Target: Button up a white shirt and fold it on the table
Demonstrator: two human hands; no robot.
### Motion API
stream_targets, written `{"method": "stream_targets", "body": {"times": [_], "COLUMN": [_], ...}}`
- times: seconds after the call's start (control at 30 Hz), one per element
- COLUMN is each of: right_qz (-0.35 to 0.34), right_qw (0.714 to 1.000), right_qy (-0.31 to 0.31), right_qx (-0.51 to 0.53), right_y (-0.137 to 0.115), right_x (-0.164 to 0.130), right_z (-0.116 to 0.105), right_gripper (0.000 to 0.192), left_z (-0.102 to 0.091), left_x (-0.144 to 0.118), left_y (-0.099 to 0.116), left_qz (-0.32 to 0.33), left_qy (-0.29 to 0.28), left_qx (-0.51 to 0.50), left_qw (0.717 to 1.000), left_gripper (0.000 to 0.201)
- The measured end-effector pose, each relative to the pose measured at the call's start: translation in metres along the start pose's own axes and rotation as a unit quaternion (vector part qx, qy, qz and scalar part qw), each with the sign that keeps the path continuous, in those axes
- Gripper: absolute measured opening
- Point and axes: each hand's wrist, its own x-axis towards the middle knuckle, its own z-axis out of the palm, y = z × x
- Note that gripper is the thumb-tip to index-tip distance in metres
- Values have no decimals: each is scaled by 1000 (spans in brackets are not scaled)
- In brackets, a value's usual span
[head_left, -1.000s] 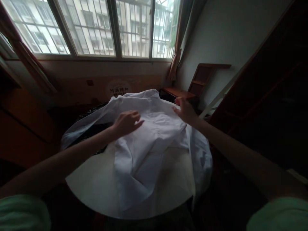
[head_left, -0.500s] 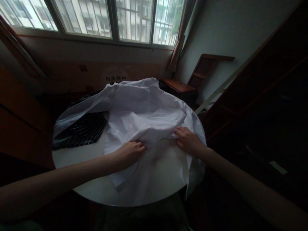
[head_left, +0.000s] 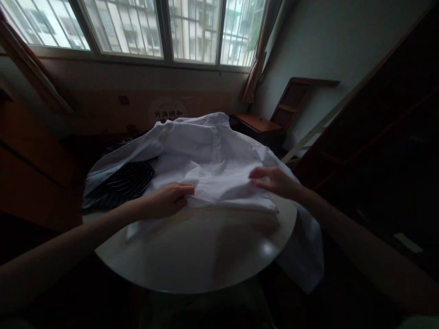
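A white long-sleeved shirt [head_left: 202, 148] lies spread over the round white table [head_left: 178, 260], its collar end toward the window. My left hand [head_left: 168, 199] pinches the shirt's near edge on the left side. On the right, my right hand [head_left: 274, 181] has thumb and fingers closed on the fabric near the same edge. Between my hands the cloth is bunched and wrinkled. One sleeve stretches left across a dark striped cloth [head_left: 132, 180]; the other hangs over the table's right edge.
A wooden chair [head_left: 257, 122] stands behind the table at the right. Against the wall below the barred window [head_left: 192, 32] is a cardboard panel [head_left: 206, 100] with printed characters. Dark wooden furniture [head_left: 370, 123] rises on the right, an orange-brown cabinet [head_left: 30, 178] on the left.
Both hands have moved up from the tabletop with the shirt's near edge, the left also leftward. More bare table shows in front, and the right sleeve hangs farther out.
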Motion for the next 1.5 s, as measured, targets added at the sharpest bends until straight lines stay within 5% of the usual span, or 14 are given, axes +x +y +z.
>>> {"method": "stream_targets", "body": {"times": [0.1, 0.27, 0.37, 0.47, 0.6, 0.73, 0.97, 1.17, 1.37, 1.5], "right_qz": [-143, -131, -131, -170, -124, -52, -10, 18, -4, -4], "right_qw": [985, 981, 989, 982, 986, 994, 975, 921, 959, 986], "right_qy": [-85, -107, -67, -70, -103, -101, -77, -111, 150, 81], "right_qx": [-49, -93, -34, -36, -37, 3, 209, 373, 240, 147], "right_y": [-49, -62, -69, -78, -63, -32, -25, -30, -56, -78], "right_x": [8, 17, 17, 24, 56, 90, 94, 83, 68, 59], "right_z": [41, 60, 74, 98, 114, 113, 115, 97, 95, 101], "right_gripper": [12, 3, 12, 20, 14, 19, 14, 29, 33, 37], "left_z": [7, 11, 16, 30, 55, 64, 58, 57, 50, 55], "left_x": [5, -1, 2, 18, 40, 44, 34, 33, 31, 31], "left_y": [25, 38, 29, 2, -37, -50, -47, -44, -35, -36], "left_qz": [31, 93, 38, -58, -179, -191, -133, -177, -286, -271], "left_qy": [-6, -231, -306, -245, -31, 89, 38, 74, 83, 108], "left_qx": [-55, -115, -192, -248, -264, -169, -88, -345, -434, -458], "left_qw": [998, 962, 932, 935, 947, 963, 986, 919, 850, 840], "left_gripper": [21, 11, 27, 41, 40, 40, 29, 31, 42, 43]}}
